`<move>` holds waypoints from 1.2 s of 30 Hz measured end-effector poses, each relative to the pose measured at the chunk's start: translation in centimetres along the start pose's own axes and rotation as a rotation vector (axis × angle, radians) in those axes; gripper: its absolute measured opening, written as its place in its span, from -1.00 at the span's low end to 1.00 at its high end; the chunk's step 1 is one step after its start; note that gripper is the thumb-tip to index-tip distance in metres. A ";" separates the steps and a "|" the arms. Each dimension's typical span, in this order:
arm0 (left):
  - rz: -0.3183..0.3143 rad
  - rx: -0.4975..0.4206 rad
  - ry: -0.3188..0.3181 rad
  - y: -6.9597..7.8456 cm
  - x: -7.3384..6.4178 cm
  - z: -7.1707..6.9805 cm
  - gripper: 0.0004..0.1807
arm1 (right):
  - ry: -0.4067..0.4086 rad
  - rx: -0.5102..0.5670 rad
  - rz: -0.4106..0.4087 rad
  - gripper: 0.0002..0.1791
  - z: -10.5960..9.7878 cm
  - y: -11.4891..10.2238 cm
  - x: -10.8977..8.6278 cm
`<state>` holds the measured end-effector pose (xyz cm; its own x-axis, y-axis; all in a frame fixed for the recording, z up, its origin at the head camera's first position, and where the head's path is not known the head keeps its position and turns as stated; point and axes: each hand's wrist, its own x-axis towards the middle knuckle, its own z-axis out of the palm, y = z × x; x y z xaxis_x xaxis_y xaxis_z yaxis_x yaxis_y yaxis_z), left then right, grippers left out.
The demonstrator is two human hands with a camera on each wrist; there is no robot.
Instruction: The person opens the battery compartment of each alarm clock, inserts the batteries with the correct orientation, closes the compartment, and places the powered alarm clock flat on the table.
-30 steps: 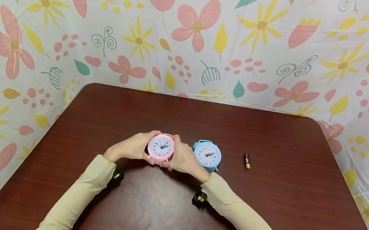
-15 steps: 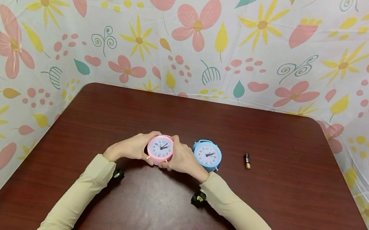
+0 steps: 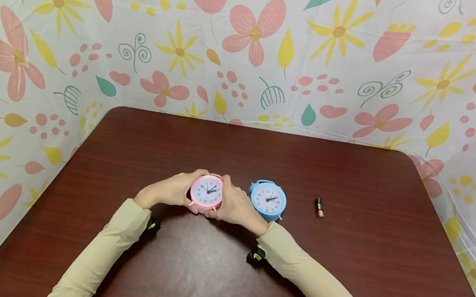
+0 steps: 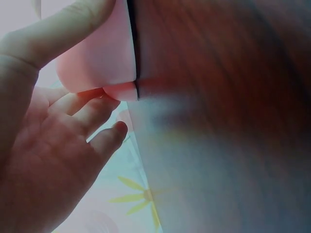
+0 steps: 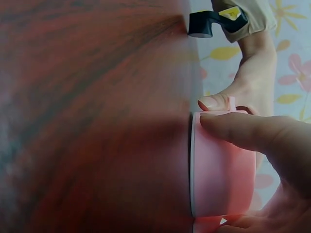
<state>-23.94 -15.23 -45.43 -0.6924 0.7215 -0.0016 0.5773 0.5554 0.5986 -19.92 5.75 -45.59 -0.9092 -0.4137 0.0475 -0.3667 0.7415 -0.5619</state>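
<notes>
Both hands hold a pink alarm clock (image 3: 207, 192) between them, its white dial facing up toward the head camera. My left hand (image 3: 175, 189) grips its left side, thumb along the near edge and fingers behind. On the other side, my right hand (image 3: 237, 203) grips it, thumb near the bottom. In the right wrist view the pink casing (image 5: 223, 165) lies between the right thumb and fingers, the left thumb touching its end. The left wrist view shows the casing (image 4: 97, 53) under the left thumb. A blue alarm clock (image 3: 268, 199) stands just beyond the right hand.
A small black and copper battery (image 3: 319, 207) lies on the brown table (image 3: 363, 267), right of the blue clock. A floral curtain (image 3: 246, 89) hangs around the back and sides. Each wrist bears a black camera (image 3: 256, 257).
The hands and the pink clock have stayed nearly still, with only a very slight shift. The blue clock and battery stay where they were.
</notes>
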 end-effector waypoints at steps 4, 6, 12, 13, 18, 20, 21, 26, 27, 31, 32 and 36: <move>0.017 0.036 0.009 0.0 0.0 0.1 0.03 | -0.004 -0.009 -0.008 -0.07 0.0 0.0 -0.1; 0.020 0.045 0.014 0.0 -0.1 0.1 0.03 | -0.007 -0.012 -0.007 -0.07 0.0 -0.1 -0.1; -0.011 0.028 0.004 0.0 0.0 0.0 0.06 | -0.031 0.037 0.020 -0.01 -0.2 -0.2 -0.3; -0.012 0.027 0.001 0.0 0.0 0.0 0.07 | -0.033 0.050 0.023 0.02 -0.2 -0.2 -0.3; -0.016 0.013 -0.008 0.0 0.0 0.0 0.10 | -0.053 0.093 0.009 0.18 -0.4 -0.1 -0.5; -0.018 0.020 -0.010 0.1 -0.1 -0.1 0.13 | -0.064 0.094 -0.002 0.22 -0.6 -0.1 -0.6; -0.020 0.025 -0.014 0.2 -0.2 -0.1 0.15 | -0.067 0.088 -0.005 0.24 -0.7 -0.1 -0.7; -0.056 0.053 -0.055 0.7 -0.6 -0.3 0.24 | -0.037 0.052 -0.002 0.23 -1.5 -0.3 -1.2; -0.075 0.050 -0.068 1.0 -0.7 -0.5 0.27 | -0.024 0.045 -0.001 0.19 -1.7 -0.4 -1.3; -0.184 0.041 -0.106 2.5 -1.5 -1.6 0.34 | 0.054 0.012 -0.013 -0.05 -2.5 -0.5 -1.8; -0.197 0.044 -0.108 2.9 -1.6 -1.9 0.34 | 0.076 0.009 -0.014 -0.13 -2.6 -0.6 -1.9; -0.209 0.084 -0.097 4.0 -1.9 -2.8 0.21 | 0.146 0.049 -0.027 -0.51 -3.2 -0.4 -2.3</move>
<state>-21.51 -15.48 -40.78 -0.7580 0.6215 -0.1978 0.4627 0.7262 0.5085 -18.32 8.11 -42.83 -0.9195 -0.3489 0.1809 -0.3845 0.7033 -0.5980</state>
